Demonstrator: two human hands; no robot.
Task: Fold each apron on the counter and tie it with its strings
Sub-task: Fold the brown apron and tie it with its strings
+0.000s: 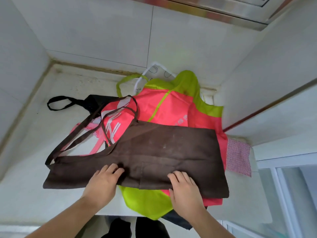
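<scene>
In the head view, a matte brown fabric apron (154,152) is spread flat atop a heap of glossy pink and lime aprons (164,107) at frame centre on the speckled white counter (34,152). Its near edge is pressed by the left hand (101,184) and right hand (184,189), fingers straight, nothing gripped.

The top apron (154,152) is plain dark brown, strings included. Beneath it lie a coral-pink apron (159,107) with white print and a lime stripe, a lime-green apron (187,83), a black apron (92,100), and red-and-white checked cloth (237,157). The counter (51,126) is off-white.
</scene>
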